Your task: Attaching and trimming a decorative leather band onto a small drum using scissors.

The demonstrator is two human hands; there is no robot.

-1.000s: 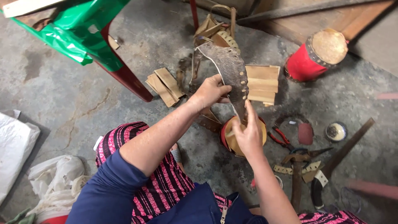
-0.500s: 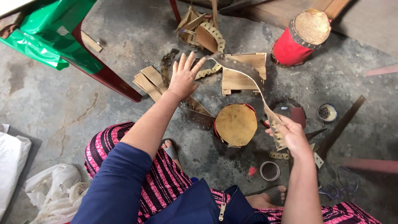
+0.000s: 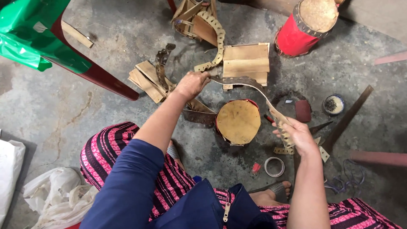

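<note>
On the concrete floor (image 3: 63, 110) sits a small round drum (image 3: 238, 121), skin facing up, between the person's two hands and below the strip they hold. That punched leather strip (image 3: 258, 91) is stretched in the air above the drum, its long axis running from upper left down to lower right. The left hand (image 3: 191, 84) has its fingers clamped on the upper end; the right hand (image 3: 296, 135) has its fingers closed on the lower end, just right of the drum. A red drum (image 3: 303, 27) stands well apart, and a tape ring (image 3: 274, 166) lies near the right hand.

Head camera, looking steeply down, close
</note>
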